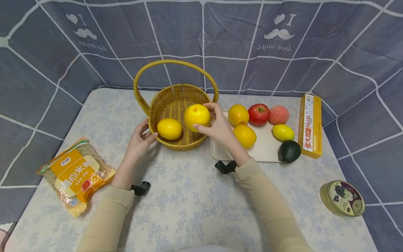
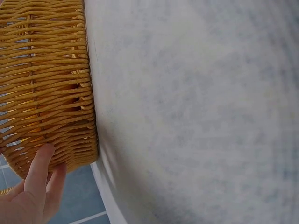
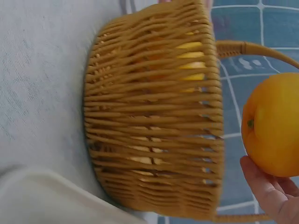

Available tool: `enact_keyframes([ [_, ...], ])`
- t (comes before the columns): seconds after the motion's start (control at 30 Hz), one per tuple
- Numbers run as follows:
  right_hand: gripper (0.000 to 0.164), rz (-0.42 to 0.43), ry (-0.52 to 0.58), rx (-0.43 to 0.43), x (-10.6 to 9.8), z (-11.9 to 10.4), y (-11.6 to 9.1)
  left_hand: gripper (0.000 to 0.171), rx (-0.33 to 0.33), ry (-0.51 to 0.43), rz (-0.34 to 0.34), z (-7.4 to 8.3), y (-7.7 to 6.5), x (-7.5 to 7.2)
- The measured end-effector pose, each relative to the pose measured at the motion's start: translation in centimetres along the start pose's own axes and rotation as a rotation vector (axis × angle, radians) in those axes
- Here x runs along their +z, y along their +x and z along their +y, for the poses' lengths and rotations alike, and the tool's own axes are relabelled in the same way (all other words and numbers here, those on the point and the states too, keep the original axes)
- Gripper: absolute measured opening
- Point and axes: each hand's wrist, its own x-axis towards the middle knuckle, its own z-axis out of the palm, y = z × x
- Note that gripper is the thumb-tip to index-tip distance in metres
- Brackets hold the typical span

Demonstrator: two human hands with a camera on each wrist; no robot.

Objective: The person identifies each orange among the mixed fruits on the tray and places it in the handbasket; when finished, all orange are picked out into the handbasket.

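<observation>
A round yellow-orange orange point(image 1: 196, 117) is gripped by my right hand point(image 1: 217, 126), thumb in front and fingers behind it. It is above the right part of the wicker basket point(image 1: 185, 147); the right wrist view shows this orange point(image 3: 275, 123) higher than the rim. A second yellow-orange fruit point(image 1: 169, 128) lies inside, at the basket's left front. My left hand point(image 1: 140, 140) holds the basket's left side, thumb at the rim. Its fingers point(image 2: 37, 175) press the woven outer wall point(image 2: 46, 93) in the left wrist view.
Right of the basket, a cream tray point(image 1: 266, 152) carries two oranges point(image 1: 245, 136), a red pomegranate point(image 1: 259, 114), a pink fruit point(image 1: 279, 114), a lemon point(image 1: 283, 132) and an avocado point(image 1: 289, 152). Beyond stand a pasta box point(image 1: 311, 126) and a round tin point(image 1: 343, 198); a grain bag point(image 1: 77, 175) lies left.
</observation>
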Motion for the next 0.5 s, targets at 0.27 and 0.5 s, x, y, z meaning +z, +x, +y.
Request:
enact_keyframes([
  [0.27,0.074,-0.04,-0.276,-0.045,1.4,0.9,1.1,0.073,0.014,0.034,0.013,-2.0,1.3,-0.4],
  [0.5,0.074,-0.179,-0.579,-0.137,1.8,1.3,1.8,0.072,0.023,0.039,0.012,-2.2,1.4,-0.5],
])
